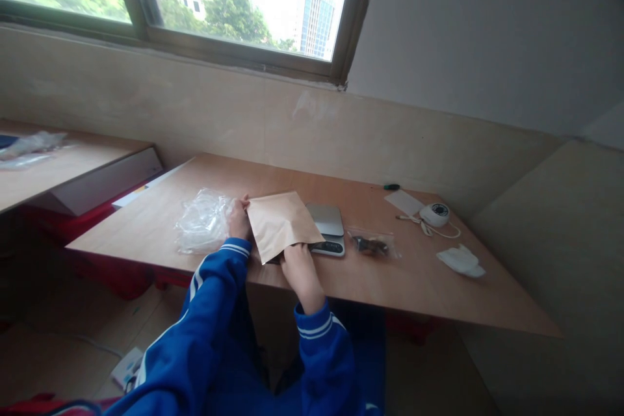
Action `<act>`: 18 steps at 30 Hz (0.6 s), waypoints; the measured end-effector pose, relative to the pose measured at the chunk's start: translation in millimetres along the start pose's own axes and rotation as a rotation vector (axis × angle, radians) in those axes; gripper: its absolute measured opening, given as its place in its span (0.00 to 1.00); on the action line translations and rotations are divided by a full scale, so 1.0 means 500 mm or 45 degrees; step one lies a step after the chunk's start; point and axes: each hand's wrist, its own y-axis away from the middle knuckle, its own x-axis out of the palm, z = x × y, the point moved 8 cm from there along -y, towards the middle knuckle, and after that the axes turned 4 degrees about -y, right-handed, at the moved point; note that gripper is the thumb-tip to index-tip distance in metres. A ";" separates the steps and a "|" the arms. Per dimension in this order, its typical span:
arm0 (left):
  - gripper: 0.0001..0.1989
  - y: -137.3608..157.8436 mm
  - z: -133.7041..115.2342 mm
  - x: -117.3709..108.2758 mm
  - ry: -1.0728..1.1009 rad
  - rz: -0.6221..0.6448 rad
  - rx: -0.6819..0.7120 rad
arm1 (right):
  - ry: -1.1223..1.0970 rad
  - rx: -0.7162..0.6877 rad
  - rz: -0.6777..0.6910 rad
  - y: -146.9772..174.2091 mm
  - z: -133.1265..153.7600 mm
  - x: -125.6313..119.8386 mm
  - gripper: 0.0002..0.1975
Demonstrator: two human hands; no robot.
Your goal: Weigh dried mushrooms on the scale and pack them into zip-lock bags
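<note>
A flat tan paper bag (277,218) is held tilted above the table, partly covering a silver digital scale (327,220). My left hand (238,218) is closed on the bag's left edge. At the bag's near edge, my right hand (299,273) reaches in at or under the paper, so its fingers are hidden. Something dark shows beneath this edge, too little of it to name. Beside my left hand lies a heap of clear plastic bags (202,218). To the right of the scale is a clear zip bag (373,244) with dark items in it.
On the wooden table (419,292), a white dome camera (433,214) with its cable, a white card (403,202), a green-handled tool (391,187) and a crumpled white wrapping (461,261) lie to the right. Another table (97,166) stands at left. A wall and window are behind.
</note>
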 end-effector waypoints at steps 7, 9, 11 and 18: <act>0.03 0.001 -0.008 0.001 0.254 -0.025 -0.178 | -0.329 0.002 -0.139 0.019 -0.027 -0.016 0.13; 0.03 0.003 -0.011 -0.001 0.284 -0.023 -0.190 | -0.430 -0.024 -0.178 0.020 -0.033 -0.018 0.12; 0.03 0.005 -0.013 -0.001 0.297 -0.013 -0.187 | -0.505 -0.046 -0.204 0.019 -0.040 -0.019 0.11; 0.03 0.010 -0.017 -0.001 0.195 0.017 -0.168 | -0.738 -0.166 -0.252 0.022 -0.053 -0.053 0.08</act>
